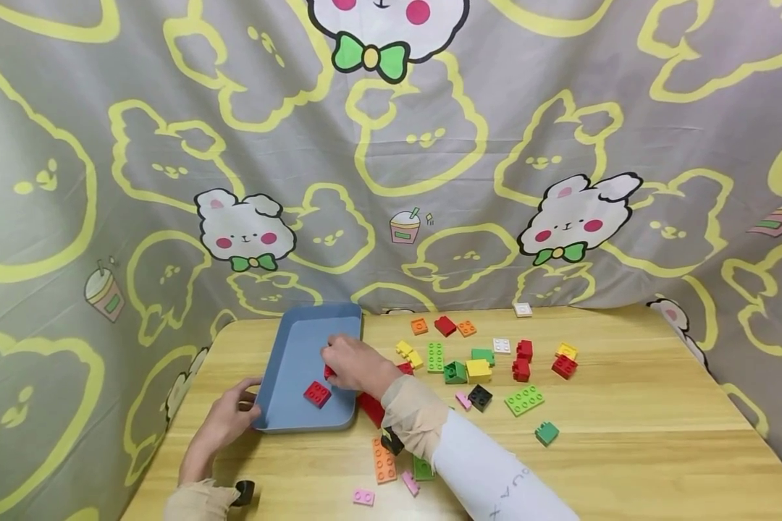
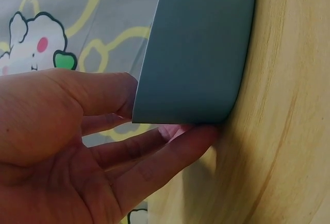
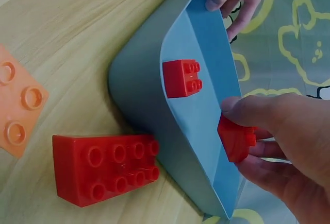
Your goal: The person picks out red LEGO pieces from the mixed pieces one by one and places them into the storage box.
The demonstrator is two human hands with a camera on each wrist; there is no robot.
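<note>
A blue-grey tray (image 1: pixel 287 427) stands at the left of the table. My left hand (image 1: pixel 231 416) grips its near left corner, thumb at the rim and fingers against the outer wall, as the left wrist view (image 2: pixel 149 167) also shows. Over the tray, my right hand (image 1: pixel 355 362) pinches a red toy brick (image 3: pixel 236 139) between thumb and fingers. One red brick with studs up (image 1: pixel 316 394) lies inside the tray. Just outside its right wall is a long red brick (image 3: pixel 105 167), partly hidden by my right arm in the head view.
Several loose bricks spread over the table to the right, among them a lime brick (image 1: pixel 524 399), a black brick (image 1: pixel 479 396) and a yellow brick (image 1: pixel 478 371). An orange brick (image 1: pixel 384 461) and a pink brick (image 1: pixel 363 497) lie near the front. A patterned cloth (image 1: pixel 391 159) hangs behind.
</note>
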